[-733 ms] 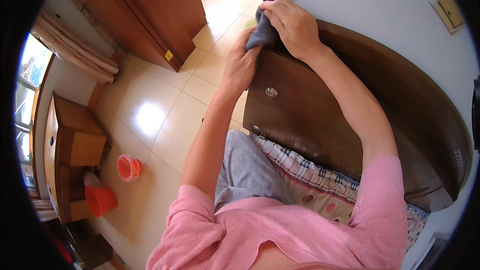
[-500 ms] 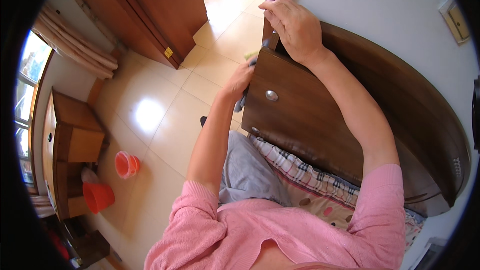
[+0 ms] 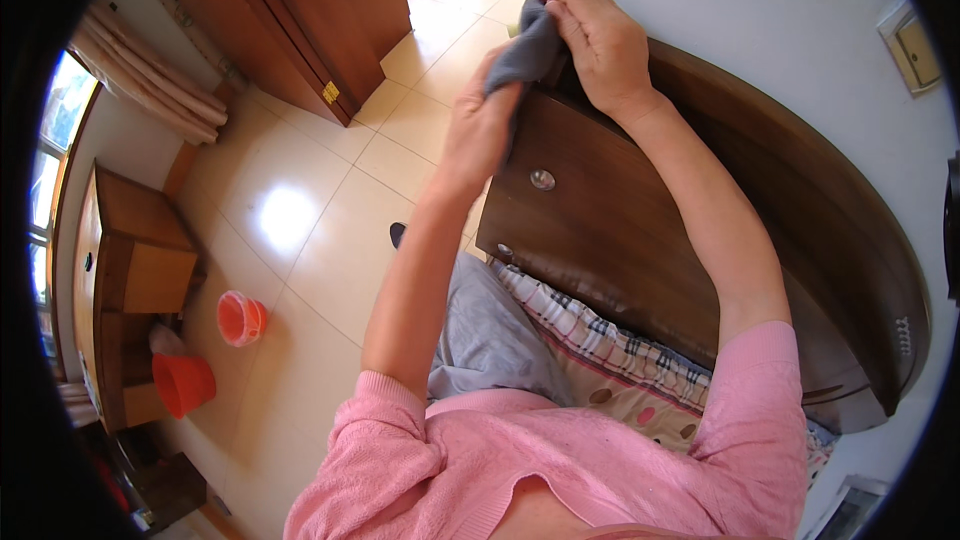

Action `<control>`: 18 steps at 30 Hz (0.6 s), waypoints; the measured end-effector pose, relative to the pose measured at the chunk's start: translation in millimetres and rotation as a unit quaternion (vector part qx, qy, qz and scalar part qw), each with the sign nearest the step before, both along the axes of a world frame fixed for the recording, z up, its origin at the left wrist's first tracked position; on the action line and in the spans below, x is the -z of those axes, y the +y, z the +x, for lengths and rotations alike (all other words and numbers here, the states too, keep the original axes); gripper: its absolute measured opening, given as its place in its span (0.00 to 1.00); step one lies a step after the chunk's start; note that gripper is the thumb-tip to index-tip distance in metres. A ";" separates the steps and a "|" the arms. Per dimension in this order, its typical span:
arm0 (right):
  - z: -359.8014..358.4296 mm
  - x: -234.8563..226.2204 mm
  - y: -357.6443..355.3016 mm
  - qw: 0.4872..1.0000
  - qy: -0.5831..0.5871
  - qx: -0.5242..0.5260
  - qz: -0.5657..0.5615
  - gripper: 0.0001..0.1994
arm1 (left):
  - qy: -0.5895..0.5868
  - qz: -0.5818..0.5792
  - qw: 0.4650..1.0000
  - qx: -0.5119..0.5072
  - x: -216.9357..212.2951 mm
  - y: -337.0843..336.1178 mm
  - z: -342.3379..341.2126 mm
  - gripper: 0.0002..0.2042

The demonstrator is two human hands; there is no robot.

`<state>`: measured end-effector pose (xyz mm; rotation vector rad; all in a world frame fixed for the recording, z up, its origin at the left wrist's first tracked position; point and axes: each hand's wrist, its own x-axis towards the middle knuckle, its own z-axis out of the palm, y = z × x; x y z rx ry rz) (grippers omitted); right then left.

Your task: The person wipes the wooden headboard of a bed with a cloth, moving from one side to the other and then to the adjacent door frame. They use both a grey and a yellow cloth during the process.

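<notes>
A dark grey cloth (image 3: 527,52) stretches between my two hands above the end of a dark brown wooden headboard (image 3: 620,225). My left hand (image 3: 478,125), somewhat blurred, is closed round the cloth's lower part beside the panel's left edge. At the cloth's upper end my right hand (image 3: 602,45) has its bent fingers closed on the fabric; its fingertips are partly hidden. Round metal fittings (image 3: 542,179) sit on the panel's face. A pale greenish bit shows behind the cloth, too small to name.
Below the headboard lies a patterned bed cover (image 3: 610,365). On the left stand a wooden desk (image 3: 145,220), a red bucket (image 3: 240,320) and a red bin (image 3: 183,385). A brown door (image 3: 320,30) stands ajar ahead; a wall switch (image 3: 910,47) is at the right.
My left hand has risen from beside the panel, bringing the grey cloth up to my right hand. My right hand has shifted slightly and now meets the cloth.
</notes>
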<state>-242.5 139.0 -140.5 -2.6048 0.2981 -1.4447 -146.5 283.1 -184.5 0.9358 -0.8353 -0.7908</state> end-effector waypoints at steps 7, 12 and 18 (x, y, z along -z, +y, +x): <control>4.6 -2.8 4.2 0.994 -0.057 -0.044 0.078 0.09 | -0.547 0.006 0.788 -0.282 60.9 14.8 -41.3 0.28; 4.2 -1.4 -0.3 0.998 -0.043 -0.031 0.033 0.09 | -0.503 0.076 0.819 -0.264 137.0 51.8 -53.4 0.31; 2.7 5.7 -2.6 0.992 0.101 0.045 -0.060 0.08 | -0.356 0.083 0.901 -0.234 85.6 33.3 -38.9 0.22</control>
